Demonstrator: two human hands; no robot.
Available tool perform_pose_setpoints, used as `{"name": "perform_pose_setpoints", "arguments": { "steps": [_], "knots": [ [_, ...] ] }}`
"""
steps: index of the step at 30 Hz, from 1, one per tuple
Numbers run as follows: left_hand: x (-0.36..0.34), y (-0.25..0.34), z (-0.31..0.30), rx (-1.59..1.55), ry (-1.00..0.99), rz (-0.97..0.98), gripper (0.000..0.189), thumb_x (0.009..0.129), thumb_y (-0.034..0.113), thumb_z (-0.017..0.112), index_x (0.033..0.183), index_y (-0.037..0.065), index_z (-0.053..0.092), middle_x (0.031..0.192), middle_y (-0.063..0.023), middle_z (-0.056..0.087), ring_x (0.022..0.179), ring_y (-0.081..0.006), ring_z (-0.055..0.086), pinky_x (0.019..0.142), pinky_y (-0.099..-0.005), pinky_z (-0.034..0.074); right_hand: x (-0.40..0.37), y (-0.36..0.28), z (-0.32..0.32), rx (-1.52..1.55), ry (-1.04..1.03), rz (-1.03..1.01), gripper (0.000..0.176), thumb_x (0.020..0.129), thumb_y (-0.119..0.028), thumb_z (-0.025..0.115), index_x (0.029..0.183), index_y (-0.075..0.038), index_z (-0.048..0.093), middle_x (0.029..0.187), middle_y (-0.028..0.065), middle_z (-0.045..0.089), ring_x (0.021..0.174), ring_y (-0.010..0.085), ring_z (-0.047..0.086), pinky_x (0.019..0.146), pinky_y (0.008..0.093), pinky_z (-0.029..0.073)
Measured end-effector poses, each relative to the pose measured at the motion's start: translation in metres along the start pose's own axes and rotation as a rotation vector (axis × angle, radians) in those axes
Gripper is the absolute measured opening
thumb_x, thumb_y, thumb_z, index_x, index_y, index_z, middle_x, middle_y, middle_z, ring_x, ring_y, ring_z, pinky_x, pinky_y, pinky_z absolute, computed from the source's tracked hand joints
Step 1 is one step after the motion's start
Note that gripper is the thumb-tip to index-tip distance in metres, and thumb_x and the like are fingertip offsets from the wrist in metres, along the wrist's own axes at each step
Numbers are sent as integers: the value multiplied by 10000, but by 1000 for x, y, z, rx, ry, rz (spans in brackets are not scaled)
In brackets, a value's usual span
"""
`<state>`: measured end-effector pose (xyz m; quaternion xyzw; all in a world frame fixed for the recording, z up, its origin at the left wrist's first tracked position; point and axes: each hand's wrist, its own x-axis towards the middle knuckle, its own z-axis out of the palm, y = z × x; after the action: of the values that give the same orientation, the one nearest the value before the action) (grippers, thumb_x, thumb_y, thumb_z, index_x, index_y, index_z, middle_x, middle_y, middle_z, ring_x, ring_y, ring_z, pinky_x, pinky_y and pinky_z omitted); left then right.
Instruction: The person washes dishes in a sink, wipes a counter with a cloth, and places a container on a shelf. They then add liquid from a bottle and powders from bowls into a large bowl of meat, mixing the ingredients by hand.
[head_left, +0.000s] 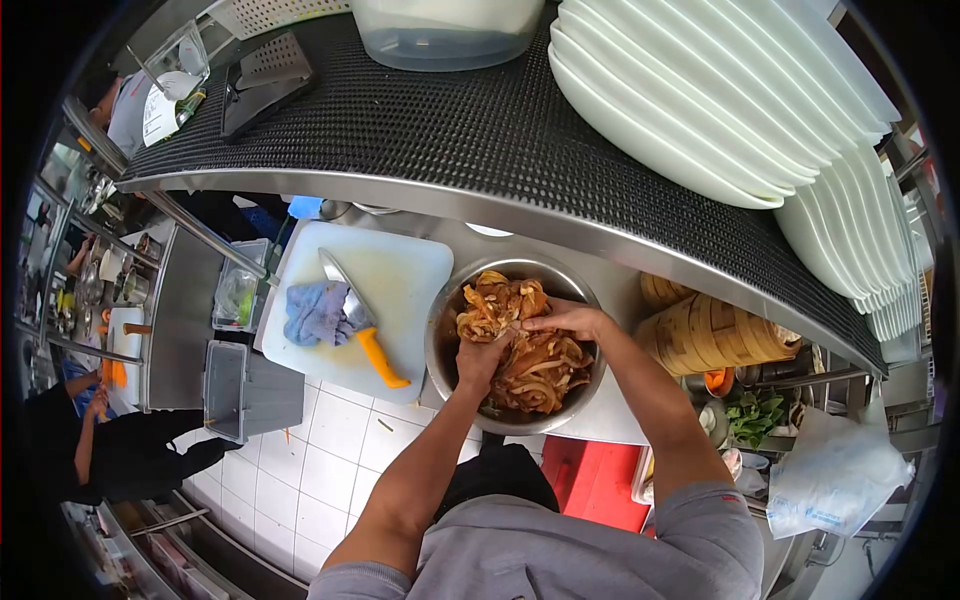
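A steel mixing bowl [436, 375] stands on the counter in front of me, full of brown marinated meat strips [540, 375] with what look like onion slices among them. My left hand [481, 362] is in the bowl, closed around a clump of the meat at its left side. From the right, my right hand [566, 319] reaches over the rim and grips the same clump, its thumb close to my left hand. The ends of several fingers are hidden by the meat.
A white cutting board [420, 270] left of the bowl carries a yellow-handled knife [378, 350] and a bluish cloth [315, 312]. Overhead, a shelf [420, 130] holds stacked white plates [680, 110]. Bamboo steamers [710, 335] stand right. Another person [110, 440] works at far left.
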<state>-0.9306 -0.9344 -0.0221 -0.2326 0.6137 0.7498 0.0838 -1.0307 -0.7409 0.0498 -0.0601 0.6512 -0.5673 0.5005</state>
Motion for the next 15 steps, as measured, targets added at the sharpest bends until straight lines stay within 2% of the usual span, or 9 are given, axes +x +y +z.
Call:
{"name": "perform_pose_setpoints", "arguments": {
  "steps": [1,4,6,7,10,11,14,15],
  "knots": [
    [-1,5,-1,-57,-33,-2,663,807,156,804,1362,29,465,1311,-87,579,1176,-187,564,964,-352,500,-2,3,4,49,47,-35,984,777,-339,835,1507,-20,257,1462,156,432,1357,254,410,1143,374,335],
    [-21,35,-6,-206,-163,-30,611,805,142,803,1325,17,505,1258,-77,613,1117,-190,600,933,-352,517,-5,7,13,39,188,-164,920,773,-254,844,1487,-29,309,1413,149,480,1303,246,470,1097,358,391],
    [-20,34,-10,-248,-239,2,563,804,135,805,1283,13,536,1204,-74,634,1073,-192,622,888,-354,538,-10,4,14,28,204,-206,834,798,-203,816,1465,-18,351,1350,136,538,1232,234,534,1043,347,445],
    [-18,37,-11,-268,-278,22,538,803,132,805,1262,10,552,1177,-72,645,1050,-193,633,865,-355,548,-11,2,17,-20,296,-220,785,780,-164,809,1432,-17,396,1288,121,586,1157,215,585,989,324,481],
    [-29,67,-1,-327,-248,-46,457,820,109,789,1211,5,577,1110,-72,659,997,-201,653,787,-355,569,-26,-9,28,130,389,-248,755,786,-137,789,1423,-10,405,1272,124,593,1146,205,588,971,316,492],
    [-31,78,1,-355,-273,-30,443,849,73,751,1236,8,546,1116,-79,642,978,-217,656,774,-374,578,-29,-8,28,177,442,-277,705,788,-124,774,1395,3,439,1230,125,614,1119,202,599,949,310,505],
    [-19,79,-9,-428,-487,-127,493,861,63,734,1288,3,494,1160,-92,621,959,-227,658,794,-394,582,-57,-33,48,13,552,-324,650,779,-108,759,1354,14,480,1186,116,632,1068,191,616,915,302,517],
    [-3,57,-14,-355,-499,-120,481,860,-54,637,1304,-1,460,1171,-116,599,992,-254,647,822,-418,583,-66,-42,60,-91,624,-289,591,757,-86,747,1295,23,528,1144,108,646,1011,175,630,874,287,525]
  ]
}}
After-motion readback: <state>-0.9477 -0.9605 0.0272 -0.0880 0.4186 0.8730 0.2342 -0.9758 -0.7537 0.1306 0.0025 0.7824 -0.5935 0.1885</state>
